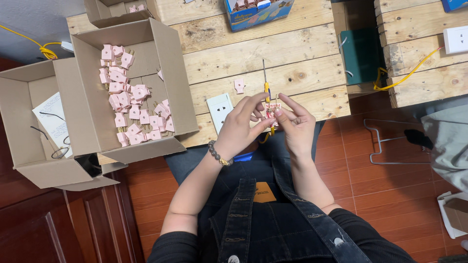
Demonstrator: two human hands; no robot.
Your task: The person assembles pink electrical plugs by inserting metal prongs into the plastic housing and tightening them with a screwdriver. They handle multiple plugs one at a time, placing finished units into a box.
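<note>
My left hand (243, 124) and my right hand (296, 122) meet in front of me, both pinching a small pink plug (272, 109) with metal prongs. A yellow-handled screwdriver (266, 83) stands among the fingers, its thin shaft pointing away from me; my left hand's fingers wrap its handle. A bead bracelet circles my left wrist. A loose pink plug part (239, 85) lies on the wooden table (292, 48), beyond my left hand. A white wall socket plate (219, 110) lies just left of my hands.
An open cardboard box (165, 53) at left holds several pink plugs (129, 97). Another open box (24, 122) beside it holds a paper sheet and wires. A blue carton (258, 12) sits at the back. A white socket (456, 39) with yellow cable lies on the right table.
</note>
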